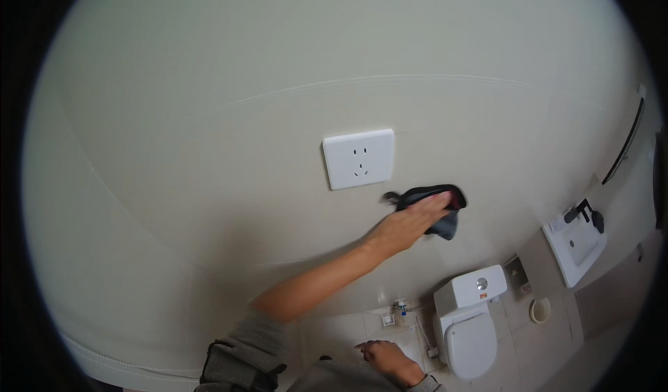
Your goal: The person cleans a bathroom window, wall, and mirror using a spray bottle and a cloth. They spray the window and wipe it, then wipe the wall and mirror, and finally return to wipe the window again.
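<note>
My left hand [412,219], its arm stretched across from the lower left, lies over a dark grey and black cloth [444,227] against the pale wall. A bit of red shows near the fingertips, and a dark end of the cloth sticks out to the left. Up and left of the cloth is a white wall socket plate [359,160], which neither hand touches. At the bottom, in front of my body, hangs my right hand [389,359] with loosely bent fingers, the index finger pointing left. Nothing shows in it.
Below right stands a white toilet [471,345], its lid down, with a toilet brush [428,340] beside it. Farther right are a round pale bin [540,311] and a white washbasin [576,246] with a black tap [584,210]. Small fittings [401,306] sit low by the wall.
</note>
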A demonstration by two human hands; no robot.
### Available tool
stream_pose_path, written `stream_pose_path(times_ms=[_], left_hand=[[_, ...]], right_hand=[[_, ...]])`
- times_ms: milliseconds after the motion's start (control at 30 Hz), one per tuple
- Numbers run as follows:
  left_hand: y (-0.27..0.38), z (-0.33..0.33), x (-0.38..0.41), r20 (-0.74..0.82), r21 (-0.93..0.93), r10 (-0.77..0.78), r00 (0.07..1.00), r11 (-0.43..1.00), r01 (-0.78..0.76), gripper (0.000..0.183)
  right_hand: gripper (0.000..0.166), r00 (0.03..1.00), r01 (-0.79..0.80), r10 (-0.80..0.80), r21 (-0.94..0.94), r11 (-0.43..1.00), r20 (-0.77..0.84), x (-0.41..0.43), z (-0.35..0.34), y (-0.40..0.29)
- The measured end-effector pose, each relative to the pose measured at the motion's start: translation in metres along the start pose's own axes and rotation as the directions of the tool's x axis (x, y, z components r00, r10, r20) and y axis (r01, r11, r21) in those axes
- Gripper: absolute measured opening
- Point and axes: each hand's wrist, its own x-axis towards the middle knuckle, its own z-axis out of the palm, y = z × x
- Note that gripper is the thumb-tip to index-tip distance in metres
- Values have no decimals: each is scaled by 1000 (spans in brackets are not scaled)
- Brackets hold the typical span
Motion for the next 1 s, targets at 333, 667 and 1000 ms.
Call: stream_pose_path(times_ms=[333,667,1000], left_hand=[[-33,1,-321,412,40,-756,508,572,819,44],[-68,3,-294,-229,-485,-965,126,225,845,78],[65,58,-184,-10,-89,-280,960,956,278,48]], right_hand=[[32,998,-55,55,-42,998,2,1,19,28],[30,998,33,-29,-64,997,61,32,38,14],[32,996,-92,92,-23,996,-11,7,24,24]])
